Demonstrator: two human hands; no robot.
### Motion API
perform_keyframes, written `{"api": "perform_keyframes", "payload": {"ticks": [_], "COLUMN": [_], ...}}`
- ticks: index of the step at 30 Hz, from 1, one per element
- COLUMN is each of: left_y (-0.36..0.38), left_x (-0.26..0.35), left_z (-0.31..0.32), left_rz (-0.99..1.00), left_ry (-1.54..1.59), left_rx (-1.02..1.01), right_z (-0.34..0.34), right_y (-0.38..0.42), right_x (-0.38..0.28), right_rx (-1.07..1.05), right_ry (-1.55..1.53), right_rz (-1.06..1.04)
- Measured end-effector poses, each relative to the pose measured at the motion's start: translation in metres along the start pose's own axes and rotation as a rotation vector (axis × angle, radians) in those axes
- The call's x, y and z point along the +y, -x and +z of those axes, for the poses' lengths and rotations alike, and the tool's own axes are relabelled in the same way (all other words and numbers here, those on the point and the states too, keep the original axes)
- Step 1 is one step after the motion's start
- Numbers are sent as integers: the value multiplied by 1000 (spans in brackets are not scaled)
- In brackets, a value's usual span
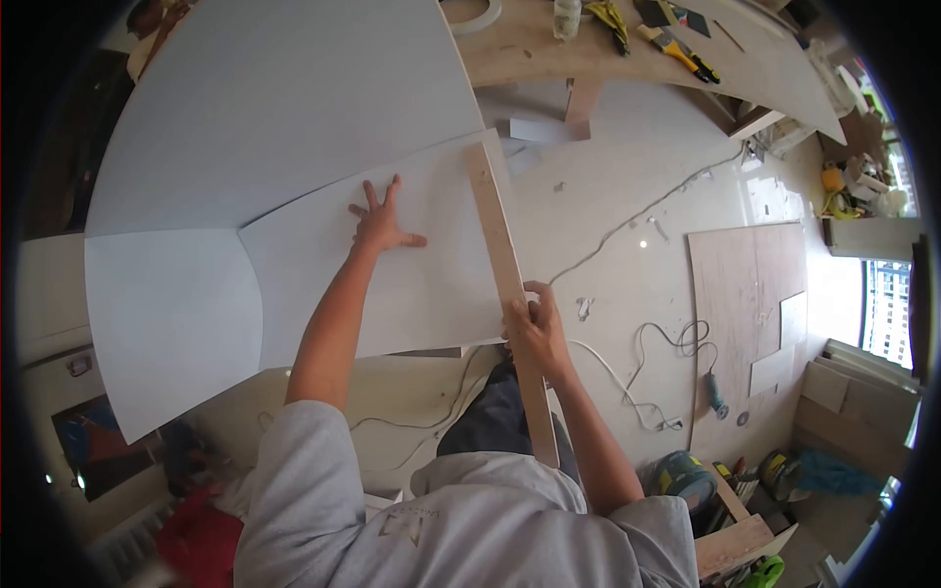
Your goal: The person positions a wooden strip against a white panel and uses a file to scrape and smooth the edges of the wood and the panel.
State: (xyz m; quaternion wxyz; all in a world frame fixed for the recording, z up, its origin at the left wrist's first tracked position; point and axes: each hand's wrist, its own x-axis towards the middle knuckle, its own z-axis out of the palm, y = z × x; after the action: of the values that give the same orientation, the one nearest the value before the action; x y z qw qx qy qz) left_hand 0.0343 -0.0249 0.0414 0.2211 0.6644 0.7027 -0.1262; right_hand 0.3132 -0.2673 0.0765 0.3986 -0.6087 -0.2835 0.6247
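My left hand [380, 223] lies with fingers spread on a white sheet [304, 284] in front of me. A long narrow wooden strip [498, 230] runs along the right edge of that sheet and extends back toward my body. Around the strip's near part, my right hand [534, 333] is closed, thumb on its face. Behind the sheet rises a large white panel [304, 98], and another white panel [176, 314] adjoins at the left.
A workbench [539, 59] at the top holds a plastic bottle [567, 18], yellow gloves [610, 22] and a brush [665, 44]. On the floor lie cables [627, 220], a plywood board [725, 284] and a power tool [717, 395]. Paint buckets [683, 478] stand at lower right.
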Motion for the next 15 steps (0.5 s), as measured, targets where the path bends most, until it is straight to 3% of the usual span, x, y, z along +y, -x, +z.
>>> {"api": "perform_keyframes", "payload": {"ticks": [10, 15], "left_y": [-2, -5], "left_x": [0, -2], "left_z": [1, 3], "left_rz": [-3, 12], "left_ry": [32, 17], "left_rx": [-2, 4], "right_z": [-3, -7], "right_y": [-6, -4], "right_x": [0, 7], "right_rx": [-12, -47], "right_ry": [-65, 51], "right_rz": [68, -57]}}
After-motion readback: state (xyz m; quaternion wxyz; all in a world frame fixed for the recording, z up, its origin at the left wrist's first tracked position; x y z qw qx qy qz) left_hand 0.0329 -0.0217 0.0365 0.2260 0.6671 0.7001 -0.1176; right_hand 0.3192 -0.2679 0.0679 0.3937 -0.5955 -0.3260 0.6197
